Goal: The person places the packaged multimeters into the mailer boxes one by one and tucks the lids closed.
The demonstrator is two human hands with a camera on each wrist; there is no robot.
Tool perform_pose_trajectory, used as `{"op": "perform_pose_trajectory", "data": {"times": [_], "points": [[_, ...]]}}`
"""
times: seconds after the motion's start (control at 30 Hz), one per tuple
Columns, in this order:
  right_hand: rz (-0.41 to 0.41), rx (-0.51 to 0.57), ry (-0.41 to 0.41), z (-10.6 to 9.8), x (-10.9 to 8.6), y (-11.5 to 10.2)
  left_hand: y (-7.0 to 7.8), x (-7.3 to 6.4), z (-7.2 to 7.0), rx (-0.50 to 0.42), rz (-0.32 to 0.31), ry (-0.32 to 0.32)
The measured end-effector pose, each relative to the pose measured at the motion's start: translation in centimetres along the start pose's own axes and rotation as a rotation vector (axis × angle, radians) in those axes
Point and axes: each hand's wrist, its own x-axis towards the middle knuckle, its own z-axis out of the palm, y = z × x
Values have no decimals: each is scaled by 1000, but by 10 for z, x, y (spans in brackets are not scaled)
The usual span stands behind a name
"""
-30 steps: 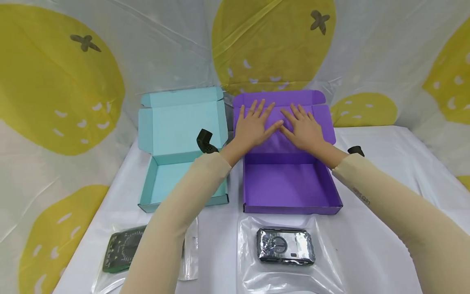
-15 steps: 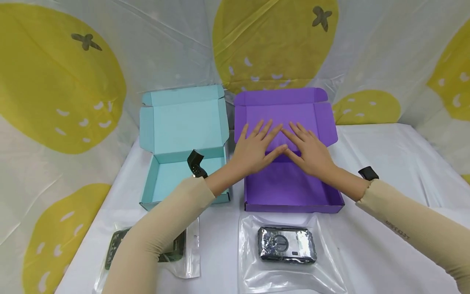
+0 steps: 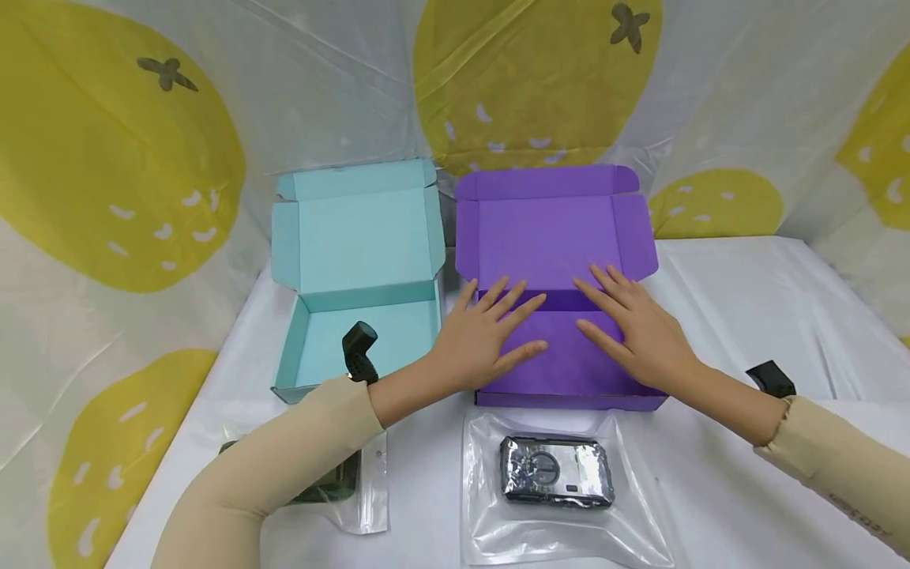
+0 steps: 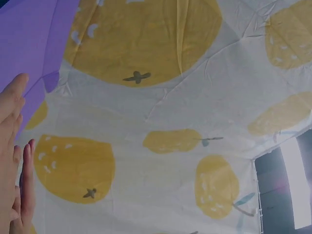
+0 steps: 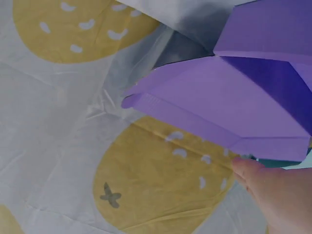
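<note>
My left hand (image 3: 472,340) and right hand (image 3: 640,332) hover over the purple box (image 3: 554,245), fingers spread and holding nothing. The box's lid stands raised at the back, and its tray looks bare inside. To its left sits a light-blue box (image 3: 370,237), its lid raised too. In front of the purple box lies a clear plastic bag (image 3: 569,541) with a black, silver-faced device (image 3: 558,472) inside. A second bagged dark green item (image 3: 334,482) is partly hidden by my left sleeve. The right wrist view shows the purple lid (image 5: 209,102) beyond part of my hand.
A white cloth (image 3: 739,316) covers the table. Behind and to the sides hangs a white curtain (image 3: 334,87) with large yellow fruit prints. Each wrist carries a small black camera, such as the left camera (image 3: 359,348).
Both hands have drawn back from the purple lid toward me and moved apart. The lid they were in front of is now mostly uncovered. Boxes and bags have stayed in place.
</note>
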Motion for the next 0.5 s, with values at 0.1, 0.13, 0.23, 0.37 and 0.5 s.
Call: {"op": "perform_pose_trajectory", "data": {"times": [0.1, 0.13, 0.23, 0.37, 0.5], "points": [[9, 7, -5, 2, -10, 0, 5, -8, 3, -12, 17, -15], [12, 13, -4, 2, -13, -1, 6, -11, 3, -15, 26, -21], [22, 34, 7, 5, -21, -1, 10, -17, 4, -17, 49, -25], [46, 100, 37, 5, -29, 0, 15, -25, 2, -10, 83, -15], [69, 171, 65, 4, -35, 2, 21, -34, 2, -28, 102, -32]]}}
